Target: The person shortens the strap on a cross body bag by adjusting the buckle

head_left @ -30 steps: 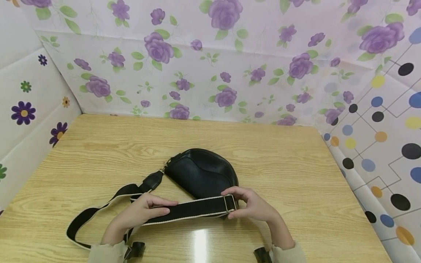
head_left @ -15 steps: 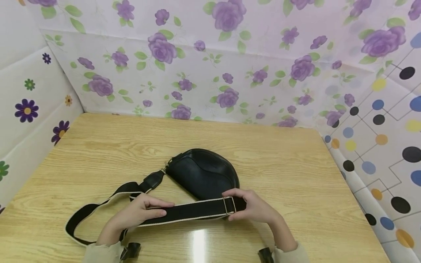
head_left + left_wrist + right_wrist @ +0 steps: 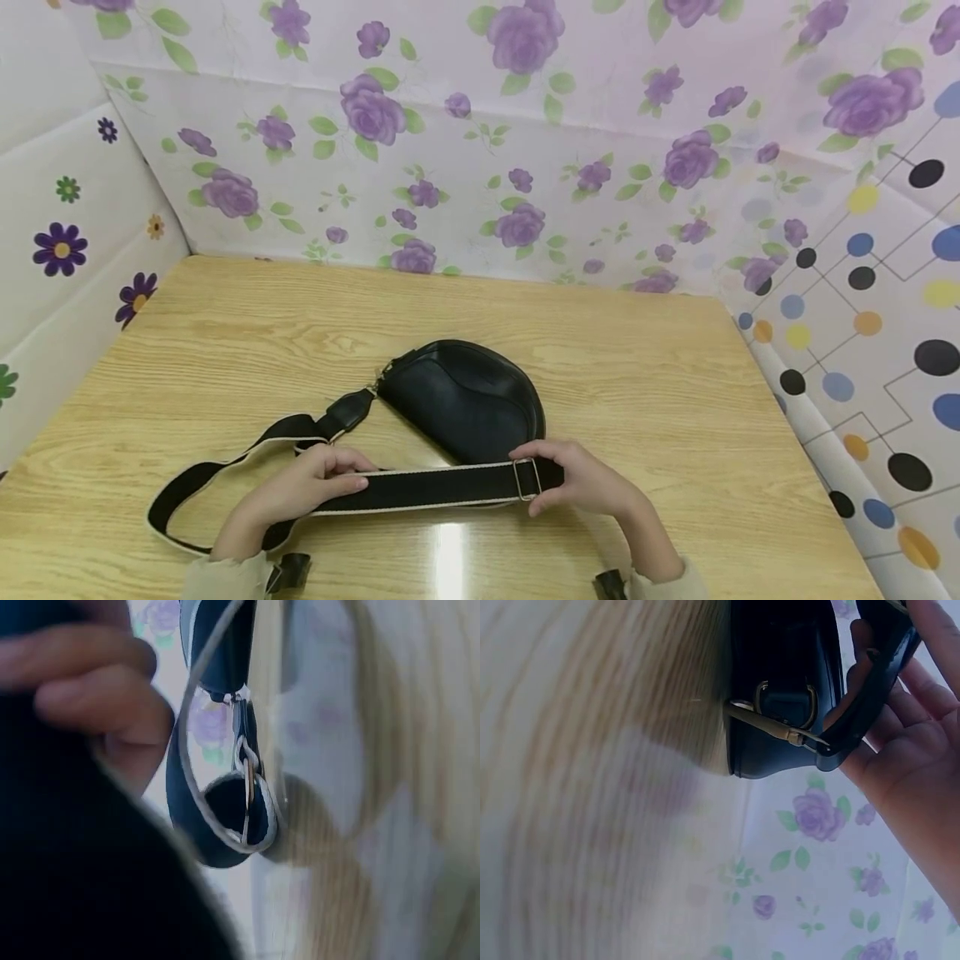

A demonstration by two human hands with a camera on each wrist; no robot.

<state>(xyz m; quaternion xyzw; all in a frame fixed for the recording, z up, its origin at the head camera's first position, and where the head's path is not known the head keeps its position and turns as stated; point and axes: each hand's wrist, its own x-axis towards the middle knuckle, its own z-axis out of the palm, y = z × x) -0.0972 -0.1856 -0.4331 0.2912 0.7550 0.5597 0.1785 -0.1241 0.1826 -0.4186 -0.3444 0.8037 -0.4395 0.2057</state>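
Observation:
A black half-moon shoulder bag [image 3: 457, 400] lies on the wooden table, its wide black strap [image 3: 442, 488] with pale edging stretched in front of it between both hands. My left hand [image 3: 303, 492] pinches the strap, thumb on top. At the strap's right end my right hand [image 3: 581, 479] grips it beside a metal slider buckle [image 3: 527, 479]. In the right wrist view a metal clasp [image 3: 791, 735] joins the strap's leather end to a ring on the bag. The rest of the strap loops over the table on the left, up to a leather tab [image 3: 349, 412] clipped to the bag.
The wooden table [image 3: 637, 358] meets a flowered cloth wall [image 3: 450, 167] at the back. Patterned cloths also line the left and right sides. Dark bands hang below both sleeves, close over the table.
The right end of the strap and my right hand have come slightly nearer to the front edge. My left hand has shifted a little to the left, and the strap lies straighter.

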